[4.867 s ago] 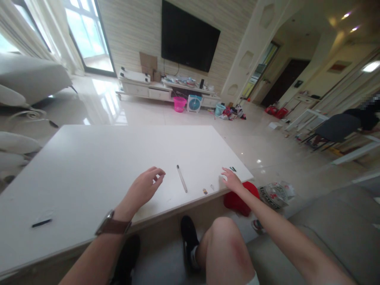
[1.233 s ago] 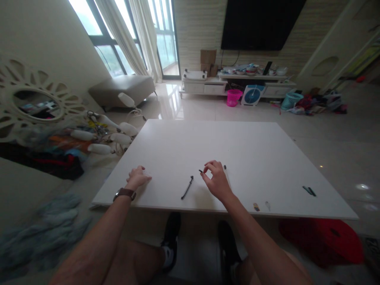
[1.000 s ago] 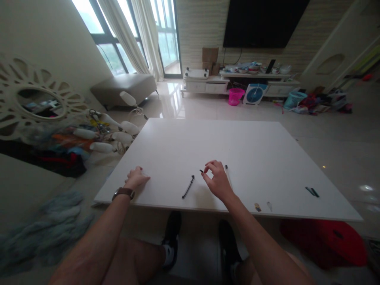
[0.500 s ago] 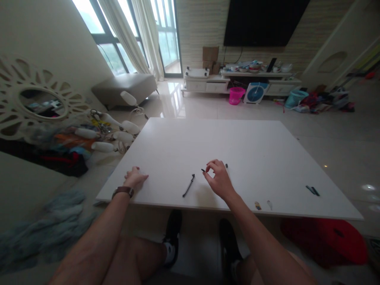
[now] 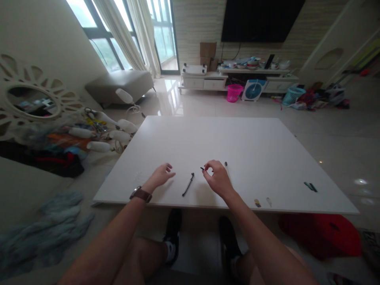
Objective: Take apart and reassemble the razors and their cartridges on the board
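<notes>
White rectangular tabletop [image 5: 213,138] | left hand [image 5: 160,176]: fingers parted, gripping nothing | right hand [image 5: 217,179]: pinching thin black strip [image 5: 202,169] | we judge the strip could drop should that fingertip hold slacken.

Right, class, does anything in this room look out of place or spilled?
Yes: a crumpled cloth lies on the floor left of the table, and clutter is heaped beside the blue basket; both look dumped rather than put away. No spill shows.
</notes>
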A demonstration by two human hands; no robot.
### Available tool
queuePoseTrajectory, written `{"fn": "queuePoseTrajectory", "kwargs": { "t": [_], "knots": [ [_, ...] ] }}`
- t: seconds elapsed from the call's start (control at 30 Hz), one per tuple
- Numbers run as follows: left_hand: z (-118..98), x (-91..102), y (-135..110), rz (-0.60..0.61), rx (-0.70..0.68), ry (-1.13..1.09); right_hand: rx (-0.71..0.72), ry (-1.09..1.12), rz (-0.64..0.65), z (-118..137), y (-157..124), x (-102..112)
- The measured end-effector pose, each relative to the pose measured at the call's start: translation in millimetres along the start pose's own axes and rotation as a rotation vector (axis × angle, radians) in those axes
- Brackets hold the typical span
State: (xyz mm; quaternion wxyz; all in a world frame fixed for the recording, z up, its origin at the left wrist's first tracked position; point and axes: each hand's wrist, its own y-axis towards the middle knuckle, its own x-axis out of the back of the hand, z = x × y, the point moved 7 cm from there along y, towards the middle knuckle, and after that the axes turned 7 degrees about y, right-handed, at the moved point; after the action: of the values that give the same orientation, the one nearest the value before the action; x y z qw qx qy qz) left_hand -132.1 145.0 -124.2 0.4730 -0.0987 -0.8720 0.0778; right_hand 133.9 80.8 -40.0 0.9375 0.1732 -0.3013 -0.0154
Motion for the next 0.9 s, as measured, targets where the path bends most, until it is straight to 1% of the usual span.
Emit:
{"fn": "queuePoseTrajectory", "kwargs": {
  "t": [0.07, 0.1, 0.17, 0.27, 0.37, 0.47, 0.53, 0.63, 0.7, 0.8, 0.83, 0.9],
  "knots": [
    [-27.7, -25.8, -9.3, 0.070, -0.093, -0.031, -0.053, -0.017, 0.009, -5.1, 0.8, -3.4],
    [-38.6, -35.7, -13.8, 0.067, -0.130, -0.016, -0.074, -0.028, 0.015, -6.8, 1.2, -5.0],
    [-53.4, -53.7, -21.3, 0.072, -0.167, 0.031, -0.097, -0.042, 0.026, -7.6, 2.2, -7.9],
    [-63.1, -72.9, -27.2, 0.105, -0.162, 0.135, -0.100, -0.037, 0.029, -4.1, 3.0, -10.0],
    [-67.2, -80.9, -28.4, 0.114, -0.150, 0.180, -0.099, -0.009, 0.021, -0.9, 1.8, -8.9],
    [-72.6, -82.2, -27.3, 0.111, -0.146, 0.151, -0.117, 0.009, 0.016, -2.8, -0.6, -5.1],
    [-80.2, -79.8, -26.3, 0.113, -0.147, 0.113, -0.126, 0.012, -0.002, -5.7, -1.7, 0.2],
    [-102.2, -71.3, -27.5, 0.123, -0.165, 0.039, -0.147, 0.067, -0.082, -11.5, -2.3, 13.2],
    [-122.3, -64.0, -32.3, 0.138, -0.174, -0.117, -0.185, 0.149, -0.167, -17.9, -2.7, 23.4],
    [-151.5, -53.9, -45.0, 0.155, -0.156, -0.590, -0.259, 0.310, -0.289, -31.2, -3.8, 34.5],
    [-159.9, -50.8, -49.6, 0.143, -0.165, -0.691, -0.277, 0.368, -0.322, -35.6, -3.9, 36.4],
    [-172.9, -44.4, -57.0, 0.081, -0.196, -0.780, -0.321, 0.489, -0.378, -44.1, -4.2, 37.8]
  ]
}}
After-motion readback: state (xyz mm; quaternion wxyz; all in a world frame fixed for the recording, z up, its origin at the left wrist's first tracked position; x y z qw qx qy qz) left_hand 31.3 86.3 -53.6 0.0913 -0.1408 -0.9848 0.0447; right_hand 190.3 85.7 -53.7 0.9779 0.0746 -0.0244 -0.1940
